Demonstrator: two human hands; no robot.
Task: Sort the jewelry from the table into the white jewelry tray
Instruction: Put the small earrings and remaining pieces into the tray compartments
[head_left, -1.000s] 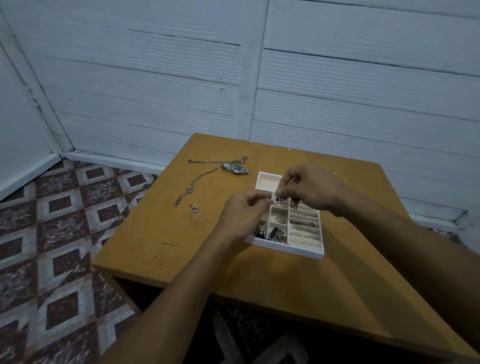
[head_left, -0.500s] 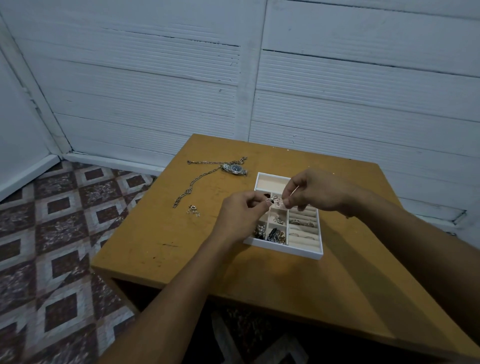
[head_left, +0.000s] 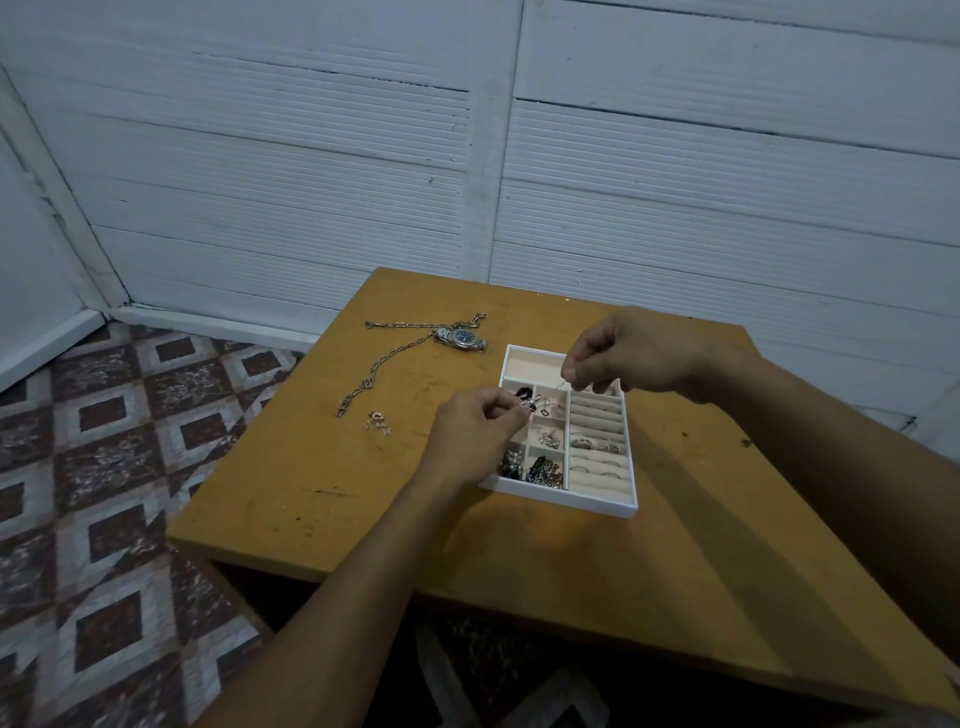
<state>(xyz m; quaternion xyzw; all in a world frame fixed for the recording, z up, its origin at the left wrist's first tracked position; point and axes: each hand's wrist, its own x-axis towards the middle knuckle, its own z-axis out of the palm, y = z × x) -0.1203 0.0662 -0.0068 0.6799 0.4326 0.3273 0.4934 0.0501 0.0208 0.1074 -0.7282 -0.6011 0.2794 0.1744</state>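
- The left hand is pinching one end of a fine piece, fingertips pressed together on it. The right hand is pinching the other end between thumb and forefinger.
- The piece is stretching between the two grips just above the tray, over the small cells on its far left side. It is too thin to name for sure.
- Its long axis is running from the left grip, low and near, up and away to the right grip.
- The left hand is sitting closer to the cells, so I'm judging it the one to lower the piece in while the right lets go.
- Out on the table, a watch, a chain and a small cluster are waiting, well left of the tray.
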